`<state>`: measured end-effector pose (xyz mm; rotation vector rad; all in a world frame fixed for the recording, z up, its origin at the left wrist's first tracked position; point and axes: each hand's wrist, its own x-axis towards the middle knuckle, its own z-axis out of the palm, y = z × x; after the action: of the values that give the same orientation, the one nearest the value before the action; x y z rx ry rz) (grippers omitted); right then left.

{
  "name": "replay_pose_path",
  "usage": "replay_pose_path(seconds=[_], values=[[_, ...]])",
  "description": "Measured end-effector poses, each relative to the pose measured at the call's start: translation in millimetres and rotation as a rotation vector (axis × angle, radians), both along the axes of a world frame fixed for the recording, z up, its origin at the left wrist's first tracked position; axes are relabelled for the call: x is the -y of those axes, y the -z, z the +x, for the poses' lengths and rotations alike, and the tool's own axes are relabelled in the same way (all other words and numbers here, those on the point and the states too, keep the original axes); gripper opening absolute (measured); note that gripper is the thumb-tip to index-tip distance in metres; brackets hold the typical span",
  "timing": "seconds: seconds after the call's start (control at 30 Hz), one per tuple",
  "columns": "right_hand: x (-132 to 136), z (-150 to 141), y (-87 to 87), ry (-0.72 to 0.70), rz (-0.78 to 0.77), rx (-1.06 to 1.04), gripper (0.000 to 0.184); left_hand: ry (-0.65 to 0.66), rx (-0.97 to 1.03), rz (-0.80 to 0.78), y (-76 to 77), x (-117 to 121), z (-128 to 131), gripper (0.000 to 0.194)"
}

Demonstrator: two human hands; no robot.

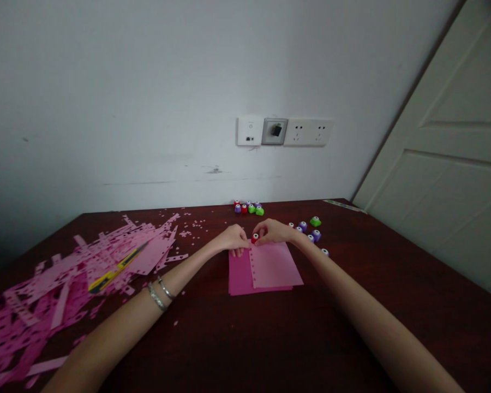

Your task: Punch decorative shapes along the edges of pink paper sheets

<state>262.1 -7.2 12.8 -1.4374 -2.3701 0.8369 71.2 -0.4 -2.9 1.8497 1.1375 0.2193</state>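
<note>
A light pink sheet of paper (276, 267) lies turned at a slight angle over darker pink sheets (239, 275). Small punched holes run down its left edge. My right hand (273, 231) is closed around a small red paper punch (255, 238) at the sheet's top left corner. Close beside it, my left hand (234, 238) has its fingers curled and pinched at that same corner, the other fingers resting over the darker sheets. The fingertips partly hide the corner and the punch's lower part.
Pink paper scraps (61, 278) cover the table's left side, with a yellow utility knife (112, 274) on top. Several small punches (251, 208) stand near the wall; more purple and green punches (315, 236) lie right of my hand. A patterned strip (346, 206) lies at the far right edge.
</note>
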Motion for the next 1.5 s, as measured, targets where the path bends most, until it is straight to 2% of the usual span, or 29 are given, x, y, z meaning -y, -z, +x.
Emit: replay_pose_path(seconds=[0.17, 0.33, 0.5, 0.63, 0.87, 1.0, 1.3, 1.5], values=[[-4.2, 2.3, 8.0, -0.032, 0.033, 0.000, 0.036, 0.016, -0.013, 0.013, 2.4, -1.5, 1.1, 0.015], [-3.6, 3.0, 6.7, -0.052, 0.016, -0.002, 0.036, 0.022, -0.029, 0.009, 1.5, -1.3, 1.0, 0.014], [2.1, 7.3, -9.4, -0.010, -0.068, -0.108, 0.046, 0.035, -0.025, 0.012, -10.2, 0.6, -2.5, 0.019], [5.5, 12.5, -21.6, 0.038, -0.152, -0.154, 0.040, 0.006, -0.007, 0.078, -24.2, -2.8, -6.8, 0.025], [1.6, 5.5, -21.6, 0.051, -0.249, -0.129, 0.041, -0.002, 0.006, 0.098, -37.1, -6.0, 0.2, 0.027], [-2.4, 1.9, -20.0, 0.072, -0.368, -0.088, 0.044, 0.052, 0.004, 0.106, -40.3, -5.0, 5.8, 0.032], [-9.6, -2.4, -19.2, 0.154, -0.620, -0.034, 0.030, 0.211, -0.082, -0.135, -28.8, -24.9, 4.7, 0.043], [-16.1, -8.9, -24.8, 0.178, -0.713, 0.079, 0.028, 0.301, -0.177, -0.330, -30.3, -40.9, 11.6, 0.043]])
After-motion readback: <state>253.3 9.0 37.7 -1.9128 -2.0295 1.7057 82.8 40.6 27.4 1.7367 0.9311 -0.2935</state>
